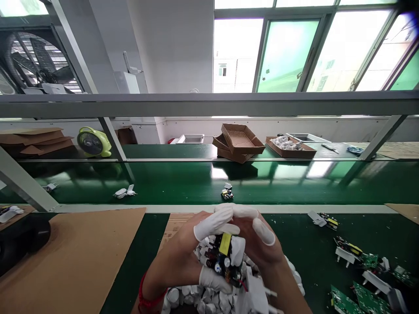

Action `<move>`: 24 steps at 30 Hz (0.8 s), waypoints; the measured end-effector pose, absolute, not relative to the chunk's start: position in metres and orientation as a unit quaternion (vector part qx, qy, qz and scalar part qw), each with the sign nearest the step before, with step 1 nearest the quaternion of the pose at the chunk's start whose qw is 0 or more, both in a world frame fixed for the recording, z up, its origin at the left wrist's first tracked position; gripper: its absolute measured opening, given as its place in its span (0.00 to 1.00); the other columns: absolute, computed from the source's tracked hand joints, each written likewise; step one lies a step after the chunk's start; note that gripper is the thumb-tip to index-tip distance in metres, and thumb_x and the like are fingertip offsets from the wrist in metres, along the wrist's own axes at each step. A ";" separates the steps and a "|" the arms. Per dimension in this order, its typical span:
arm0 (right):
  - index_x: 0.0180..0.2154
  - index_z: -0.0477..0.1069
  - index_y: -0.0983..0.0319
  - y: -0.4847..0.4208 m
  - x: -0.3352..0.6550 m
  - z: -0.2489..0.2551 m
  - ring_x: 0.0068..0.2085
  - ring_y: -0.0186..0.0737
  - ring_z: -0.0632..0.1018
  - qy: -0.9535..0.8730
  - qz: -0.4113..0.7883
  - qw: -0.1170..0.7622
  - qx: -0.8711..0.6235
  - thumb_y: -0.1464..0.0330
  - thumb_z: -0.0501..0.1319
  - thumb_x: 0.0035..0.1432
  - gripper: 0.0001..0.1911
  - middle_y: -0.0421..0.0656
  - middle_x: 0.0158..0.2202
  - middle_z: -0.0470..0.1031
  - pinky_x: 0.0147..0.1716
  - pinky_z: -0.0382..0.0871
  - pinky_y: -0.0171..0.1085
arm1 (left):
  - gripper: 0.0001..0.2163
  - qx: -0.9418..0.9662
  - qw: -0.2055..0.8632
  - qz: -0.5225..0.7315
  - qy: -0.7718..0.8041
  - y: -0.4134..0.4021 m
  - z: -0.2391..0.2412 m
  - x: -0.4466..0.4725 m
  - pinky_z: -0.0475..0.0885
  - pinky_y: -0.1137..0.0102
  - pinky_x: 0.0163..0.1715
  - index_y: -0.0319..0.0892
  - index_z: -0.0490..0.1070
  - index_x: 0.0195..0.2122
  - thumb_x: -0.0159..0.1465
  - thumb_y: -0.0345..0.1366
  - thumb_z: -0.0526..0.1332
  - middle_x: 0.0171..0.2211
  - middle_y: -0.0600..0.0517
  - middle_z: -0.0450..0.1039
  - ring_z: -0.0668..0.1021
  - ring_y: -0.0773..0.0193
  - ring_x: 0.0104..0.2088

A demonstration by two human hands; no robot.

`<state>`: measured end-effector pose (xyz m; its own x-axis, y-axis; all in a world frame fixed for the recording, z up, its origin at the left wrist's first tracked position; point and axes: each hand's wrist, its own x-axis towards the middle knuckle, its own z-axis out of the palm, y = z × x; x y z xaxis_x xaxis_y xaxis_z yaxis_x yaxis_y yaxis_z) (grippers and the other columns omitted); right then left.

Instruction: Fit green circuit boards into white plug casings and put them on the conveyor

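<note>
A small circuit board (pixel 225 255) with a yellow-wrapped transformer and small capacitors is held in front of me. My left hand (pixel 188 250), with white finger cots and a red cord at the wrist, pinches it between thumb below and fingers above. Curled around the board's far right side is my right hand (pixel 262 240), also in white finger cots; its exact contact is partly hidden. A white plug housing (pixel 255 290) with metal pins hangs by a red wire at the board's lower right. Under my hands lies a heap of small white parts (pixel 206 298).
More boards with white plug housings (pixel 348 253) and green circuit boards (pixel 369 298) lie at right. A cardboard sheet (pixel 75 257) covers the left. Behind runs a green conveyor belt (pixel 176 181) carrying a small assembly (pixel 227 192). Cardboard trays (pixel 244 139) and a green fan (pixel 94 141) stand farther back.
</note>
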<state>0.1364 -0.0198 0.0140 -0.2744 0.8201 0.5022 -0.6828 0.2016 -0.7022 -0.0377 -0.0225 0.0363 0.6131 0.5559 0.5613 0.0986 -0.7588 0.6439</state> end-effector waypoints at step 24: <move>0.32 0.82 0.61 -0.009 0.143 0.004 0.46 0.54 0.78 -0.642 0.630 0.436 -0.030 0.54 0.69 0.47 0.17 0.50 0.42 0.78 0.38 0.75 0.44 | 0.49 0.817 0.453 0.330 0.136 -0.016 0.034 -0.040 0.69 0.55 0.52 0.48 0.56 0.64 0.41 0.52 0.73 0.53 0.42 0.72 0.72 0.42 0.54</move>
<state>0.1427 -0.0089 0.0043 -0.6184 0.5878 0.5216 -0.5096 0.2053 -0.8356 -0.0397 -0.0159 0.0339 0.7452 0.5208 0.4165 -0.0775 -0.5526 0.8298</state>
